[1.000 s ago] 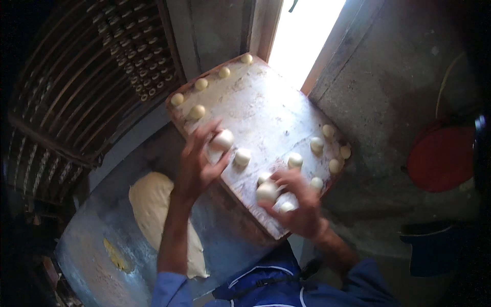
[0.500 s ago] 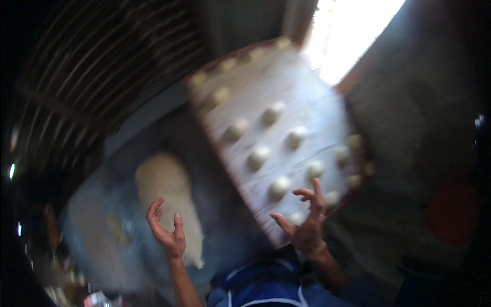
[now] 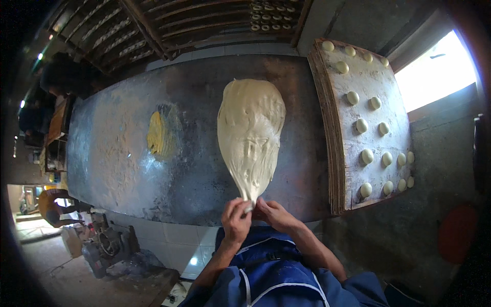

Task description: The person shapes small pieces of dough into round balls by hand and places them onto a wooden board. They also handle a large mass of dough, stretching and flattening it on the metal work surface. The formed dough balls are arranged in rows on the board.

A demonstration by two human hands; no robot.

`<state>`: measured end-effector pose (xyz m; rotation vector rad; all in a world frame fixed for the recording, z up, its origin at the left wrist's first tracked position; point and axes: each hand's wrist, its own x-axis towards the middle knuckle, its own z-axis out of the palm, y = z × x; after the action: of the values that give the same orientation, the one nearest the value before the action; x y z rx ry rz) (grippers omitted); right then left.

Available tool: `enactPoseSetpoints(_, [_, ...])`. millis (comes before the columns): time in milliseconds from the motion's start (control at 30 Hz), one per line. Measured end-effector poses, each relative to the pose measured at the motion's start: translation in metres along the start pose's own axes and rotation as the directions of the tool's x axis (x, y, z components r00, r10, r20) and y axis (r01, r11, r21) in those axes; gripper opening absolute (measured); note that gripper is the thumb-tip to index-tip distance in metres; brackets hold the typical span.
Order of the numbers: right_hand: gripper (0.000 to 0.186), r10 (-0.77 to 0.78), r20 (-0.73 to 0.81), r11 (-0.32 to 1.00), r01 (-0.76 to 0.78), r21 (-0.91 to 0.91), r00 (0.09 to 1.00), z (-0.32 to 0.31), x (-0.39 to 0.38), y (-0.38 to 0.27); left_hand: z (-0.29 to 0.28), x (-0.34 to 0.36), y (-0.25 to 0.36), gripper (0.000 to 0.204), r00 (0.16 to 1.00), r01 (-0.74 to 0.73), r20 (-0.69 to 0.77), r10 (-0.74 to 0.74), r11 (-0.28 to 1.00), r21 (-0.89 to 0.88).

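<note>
Grip: left hand (image 3: pixel 236 221) closed in a pinch on the drawn-out tail of the dough (image 3: pixel 251 130); right hand (image 3: pixel 278 215) just beside it, fingers bent against the tail's other side, whether pinching or only touching cannot be told.
Dough: lies directly beyond the grip, cream-coloured, soft, glossy; broad rounded far end, tapering to a stretched neck at the fingers; surface dimpled, with lengthwise folds toward the neck.
Table (image 3: pixel 197 179): under the dough, grip at its near edge; dark, smooth, worn top, scuffed and mottled.
Smear (image 3: pixel 156 134): left of and beyond the grip; yellow, thin-edged, apart from the dough.
Dusting (image 3: pixel 115 153): farther left; pale, powdery, patchy.
Boards (image 3: pixel 327 128): right of the grip, stacked; layered brown edges, whitened top.
Balls (image 3: pixel 367 156): on the top board, right of the grip; smooth, pale, rounded, mostly spaced apart.
Rack (image 3: pixel 204 25): well beyond the grip; dark slats, small pale rings at its right part.
Apron (image 3: pixel 276 256): just behind the grip; blue cloth, white piping.
</note>
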<state>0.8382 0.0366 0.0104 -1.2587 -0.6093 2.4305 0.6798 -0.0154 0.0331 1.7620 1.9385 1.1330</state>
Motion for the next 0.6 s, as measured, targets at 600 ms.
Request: enactPoseSetpoints(600, [0.018, -0.414, 0.589, 0.512, 0.712, -0.48, 0.694, 0.114, -0.13, -0.032, 0.003, 0.033, -0.026, 0.03, 0.144, 0.88, 0.976, -0.161, -0.43, -0.201])
